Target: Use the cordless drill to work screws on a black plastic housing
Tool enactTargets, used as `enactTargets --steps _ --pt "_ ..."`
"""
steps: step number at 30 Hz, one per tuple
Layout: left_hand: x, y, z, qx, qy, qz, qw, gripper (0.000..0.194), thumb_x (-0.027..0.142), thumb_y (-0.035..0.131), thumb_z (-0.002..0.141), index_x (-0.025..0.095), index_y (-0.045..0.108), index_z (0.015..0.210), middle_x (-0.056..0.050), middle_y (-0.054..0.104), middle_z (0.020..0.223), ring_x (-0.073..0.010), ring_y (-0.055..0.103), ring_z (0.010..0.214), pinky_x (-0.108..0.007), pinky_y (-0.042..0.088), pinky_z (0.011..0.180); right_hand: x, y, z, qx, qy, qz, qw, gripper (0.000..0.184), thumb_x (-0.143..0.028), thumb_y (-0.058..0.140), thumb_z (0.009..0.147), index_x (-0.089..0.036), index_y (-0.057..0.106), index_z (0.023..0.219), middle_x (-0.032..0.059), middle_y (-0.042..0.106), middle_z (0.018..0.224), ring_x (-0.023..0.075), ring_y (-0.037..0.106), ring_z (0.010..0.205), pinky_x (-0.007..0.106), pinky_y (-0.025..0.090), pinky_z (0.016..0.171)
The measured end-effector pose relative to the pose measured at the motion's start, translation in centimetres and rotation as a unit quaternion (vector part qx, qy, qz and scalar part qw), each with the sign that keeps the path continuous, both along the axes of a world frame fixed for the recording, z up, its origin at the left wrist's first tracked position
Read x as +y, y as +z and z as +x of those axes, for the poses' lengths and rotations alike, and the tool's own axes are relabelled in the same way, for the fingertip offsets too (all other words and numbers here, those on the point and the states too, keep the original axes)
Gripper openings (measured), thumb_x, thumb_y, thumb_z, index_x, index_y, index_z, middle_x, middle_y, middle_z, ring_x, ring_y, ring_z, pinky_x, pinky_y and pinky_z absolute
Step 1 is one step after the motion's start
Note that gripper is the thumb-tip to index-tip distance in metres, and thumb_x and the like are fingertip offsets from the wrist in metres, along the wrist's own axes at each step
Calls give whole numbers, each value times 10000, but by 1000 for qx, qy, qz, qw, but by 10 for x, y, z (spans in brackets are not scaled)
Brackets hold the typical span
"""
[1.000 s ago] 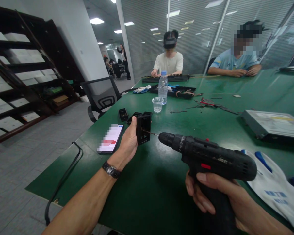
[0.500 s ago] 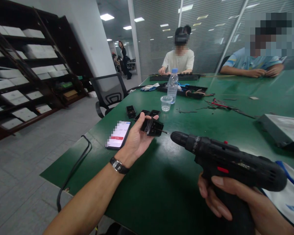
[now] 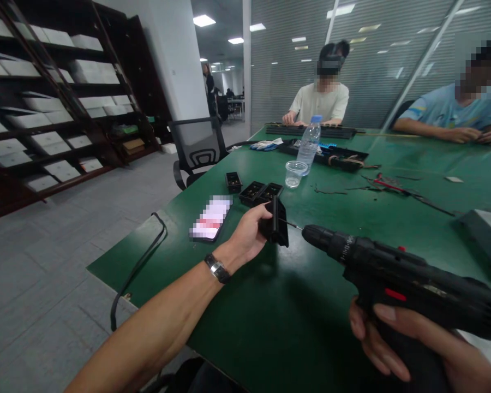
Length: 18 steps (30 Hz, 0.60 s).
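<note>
My left hand (image 3: 249,233) is closed round a small black plastic housing (image 3: 276,222), held upright just above the green table (image 3: 270,322). My right hand (image 3: 409,349) grips the handle of a black cordless drill (image 3: 396,278) at the lower right. The drill's thin bit (image 3: 293,225) points left and its tip meets the side of the housing. A wristwatch (image 3: 217,268) sits on my left wrist.
A phone (image 3: 211,219) lies left of my hand. Three more black housings (image 3: 257,191) sit behind it, then a plastic cup (image 3: 295,173) and a water bottle (image 3: 310,145). Loose wires (image 3: 387,185) lie to the right. Two people sit at the far side. An office chair (image 3: 196,150) stands left.
My left hand turned the housing from lying open on the palm to upright in a closed grip. The drill stayed aimed at it. My head turned left, shifting the view.
</note>
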State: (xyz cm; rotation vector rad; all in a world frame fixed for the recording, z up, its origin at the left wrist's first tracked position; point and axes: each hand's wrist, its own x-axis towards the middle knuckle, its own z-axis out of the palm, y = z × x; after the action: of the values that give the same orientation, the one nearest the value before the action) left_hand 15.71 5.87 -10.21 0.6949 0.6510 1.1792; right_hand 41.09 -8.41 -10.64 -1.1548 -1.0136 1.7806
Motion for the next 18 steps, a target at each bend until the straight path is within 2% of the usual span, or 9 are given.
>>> enactTargets --steps 3,5,7,9,12,14,16,18 --pt "-1 1 3 -2 10 -20 1000 235 371 647 914 147 706 879 -76 735 878 -161 666 748 -287 533 705 -1 0 0 16 31 10 999 427 -497 627 965 -128 784 817 75 638 544 189 559 519 347 426 587" --pt "-2 3 5 20 -1 -12 1000 382 511 675 923 132 712 953 -121 761 978 -187 709 847 -300 564 779 -2 0 -1 24 43 18 999 424 -492 633 963 -115 790 849 72 641 551 184 560 525 336 426 583" --pt "-4 4 5 43 -12 6 999 362 469 735 900 133 696 1030 -139 764 1056 -202 731 929 -309 580 845 -3 1 -2 28 35 20 999 419 -482 640 962 -106 789 854 69 642 559 172 558 529 319 420 578" --pt "-6 4 5 61 -19 16 998 321 326 778 865 157 663 1113 -137 753 1149 -220 746 978 -343 598 879 -4 1 -5 31 25 18 999 406 -459 638 964 -99 787 851 65 641 564 161 556 529 304 414 574" --pt "-8 6 2 113 -24 22 993 410 246 758 830 210 615 1212 -126 704 1308 -236 764 900 -380 640 741 -5 0 -7 36 9 14 999 391 -439 637 961 -100 783 833 55 629 544 155 556 525 293 409 568" --pt "-8 7 1 161 -21 43 986 472 250 746 811 233 599 1259 -125 675 1364 -231 765 824 -349 625 606 -5 -1 -8 40 9 17 999 398 -455 649 949 -101 780 821 51 624 534 154 554 521 290 408 565" --pt "-8 7 1 197 -9 73 978 475 265 734 801 217 610 1257 -133 682 1350 -222 757 759 -303 575 512 -5 -2 -8 42 13 22 999 414 -477 654 942 -101 782 823 49 627 536 151 551 518 289 407 562" --pt "-7 7 1 204 7 96 974 423 283 720 801 171 646 1203 -143 720 1268 -208 747 715 -279 544 502 -5 -2 -8 42 17 28 999 432 -496 651 940 -102 785 826 48 627 534 151 549 517 291 407 563"
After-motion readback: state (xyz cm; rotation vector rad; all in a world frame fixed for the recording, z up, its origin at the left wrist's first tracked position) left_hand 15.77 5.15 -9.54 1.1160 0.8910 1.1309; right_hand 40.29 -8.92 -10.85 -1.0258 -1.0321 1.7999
